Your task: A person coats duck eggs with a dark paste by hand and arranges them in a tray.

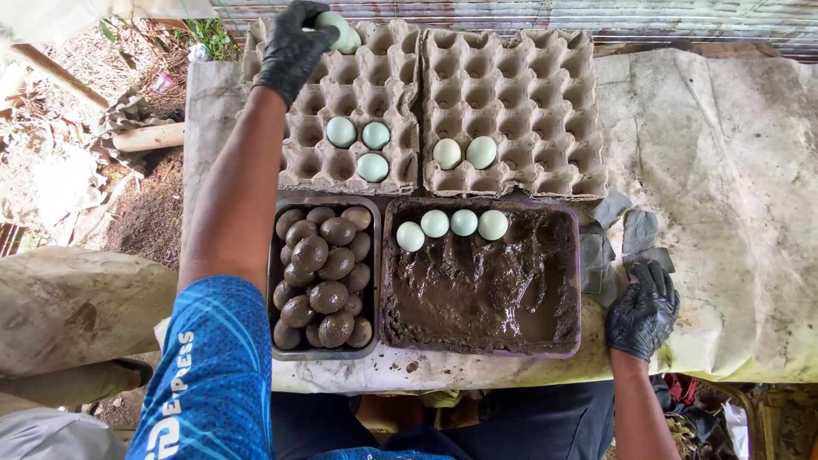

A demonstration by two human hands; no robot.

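Reaching far forward, gloved left hand (294,47) grips a pale egg (338,30) at the top cell of the left pulp carton (392,81). Right hand (643,311), gloved, rests flat and open on the cloth-covered table (733,213) beside the mud tray (481,285). Mud-coated eggs (324,277) fill the smaller tray.

Two egg cartons of grey-brown pressed paper pulp stand side by side at the far edge of the table. The left carton (341,102) is roughly square, with rows of round cups; a few pale green eggs sit in its lower cups and near its top edge. The right carton (515,111) has the same shape and colour, touches the left one, and holds two pale eggs in its lower left cups. Its edges look worn and a little torn. No labels, signs or screens are visible.
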